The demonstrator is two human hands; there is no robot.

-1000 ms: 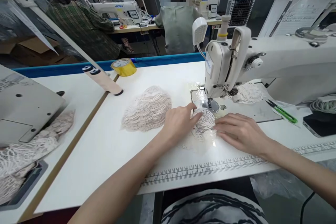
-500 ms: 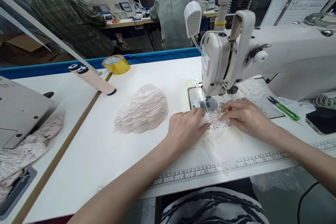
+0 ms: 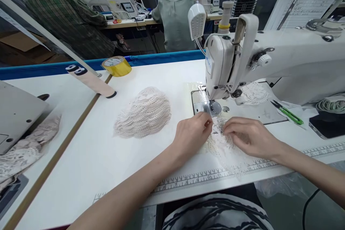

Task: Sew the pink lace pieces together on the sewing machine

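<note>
A piece of white lace (image 3: 219,143) lies in front of the needle of the sewing machine (image 3: 219,68), spread towards the table's front edge. My left hand (image 3: 192,131) pinches its left edge, fingers curled together close to the metal needle plate (image 3: 201,102). On the other side my right hand (image 3: 250,136) has its fingertips closed on the lace, just right of the middle. The presser foot stands just beyond both hands. Part of the lace is hidden under the fingers.
To the left lies a pile of lace pieces (image 3: 144,113). Behind it are a yellow tape roll (image 3: 116,66) and a pale thread cone (image 3: 91,82). Green thread snips (image 3: 288,112) and a black phone (image 3: 329,124) lie at right. Two people sit beyond the blue table edge.
Both hands have drawn back slightly from the needle with the lace, towards the front edge. My left fingers have curled in tighter. The whole view has shifted a little.
</note>
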